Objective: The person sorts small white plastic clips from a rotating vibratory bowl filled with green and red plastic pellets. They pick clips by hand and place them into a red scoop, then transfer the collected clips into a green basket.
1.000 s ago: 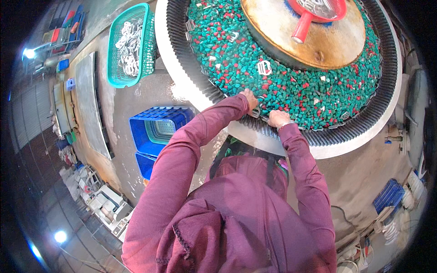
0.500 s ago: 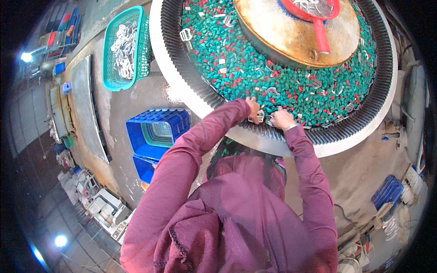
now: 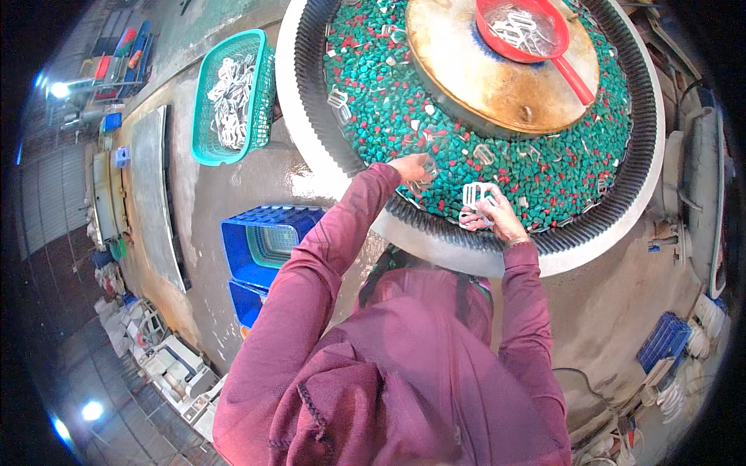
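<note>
A large round tub (image 3: 311, 140) with a ribbed black lining holds green and red chips mixed with several silvery metal buckles. My left hand (image 3: 410, 168) reaches into the chips at the tub's near edge, fingers closed on small metal parts. To the right, my right hand (image 3: 488, 213) is lifted slightly above the chips and holds a rectangular metal buckle (image 3: 475, 193). A rusty round dome (image 3: 482, 85) fills the tub's centre, and a red scoop (image 3: 522, 31) with metal buckles rests on it.
A green basket (image 3: 208, 101) of metal buckles stands left of the tub on a wet concrete floor. Blue crates (image 3: 247, 247) sit stacked beside my left arm. Another blue crate (image 3: 662, 342) lies at the lower right. Equipment and bright lights line the left side.
The view has shifted so the tub sits higher and more to the right. My hands have moved apart, and my right hand has lifted a buckle out of the chips.
</note>
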A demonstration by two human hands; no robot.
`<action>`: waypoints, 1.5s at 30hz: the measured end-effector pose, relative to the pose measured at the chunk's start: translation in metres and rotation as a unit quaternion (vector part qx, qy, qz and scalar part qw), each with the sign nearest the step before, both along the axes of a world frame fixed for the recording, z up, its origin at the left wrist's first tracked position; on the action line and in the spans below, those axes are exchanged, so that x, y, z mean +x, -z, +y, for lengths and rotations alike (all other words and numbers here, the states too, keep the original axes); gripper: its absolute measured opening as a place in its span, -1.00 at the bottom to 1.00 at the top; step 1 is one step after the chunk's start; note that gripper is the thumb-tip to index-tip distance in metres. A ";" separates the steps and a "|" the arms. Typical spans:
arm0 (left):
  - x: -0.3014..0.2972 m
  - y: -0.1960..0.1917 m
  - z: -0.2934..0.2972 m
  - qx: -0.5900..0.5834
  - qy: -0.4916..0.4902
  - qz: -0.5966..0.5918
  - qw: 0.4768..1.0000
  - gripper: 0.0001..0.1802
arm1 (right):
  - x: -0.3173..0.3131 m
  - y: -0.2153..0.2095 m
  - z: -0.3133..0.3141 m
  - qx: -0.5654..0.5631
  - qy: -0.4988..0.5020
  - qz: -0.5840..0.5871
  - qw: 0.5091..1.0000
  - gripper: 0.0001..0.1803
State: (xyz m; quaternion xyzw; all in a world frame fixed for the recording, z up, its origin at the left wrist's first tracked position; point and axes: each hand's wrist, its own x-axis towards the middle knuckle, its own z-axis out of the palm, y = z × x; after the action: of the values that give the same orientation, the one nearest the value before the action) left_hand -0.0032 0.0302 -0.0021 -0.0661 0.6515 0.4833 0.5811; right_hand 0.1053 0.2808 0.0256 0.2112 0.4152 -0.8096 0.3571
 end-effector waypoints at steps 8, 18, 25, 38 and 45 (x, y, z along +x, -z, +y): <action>-0.004 -0.003 0.027 -0.052 0.254 0.080 0.963 -0.51 | 0.003 0.049 0.031 0.565 -0.437 0.185 0.675 -0.70; 0.088 0.064 0.060 -0.199 0.545 0.532 0.617 -0.84 | 0.024 0.115 0.000 0.799 -0.478 0.169 0.324 -0.72; 0.054 0.064 0.050 -0.002 0.306 0.499 0.811 -0.71 | 0.008 0.064 0.025 0.692 -0.505 0.094 0.507 -0.73; 0.012 -0.097 0.062 0.417 -0.285 -0.055 0.862 -0.42 | -0.010 -0.066 0.065 -0.075 0.056 0.140 0.986 -0.27; -0.001 -0.152 0.119 0.128 -0.020 0.538 0.833 -0.66 | -0.028 -0.043 0.001 -0.262 0.261 0.011 0.929 -0.32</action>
State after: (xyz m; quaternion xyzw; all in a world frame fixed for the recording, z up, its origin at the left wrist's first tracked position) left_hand -0.0044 0.1491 0.1502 0.2661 0.7922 0.5331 0.1321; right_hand 0.0769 0.2820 0.0682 0.2022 0.1223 -0.9565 0.1710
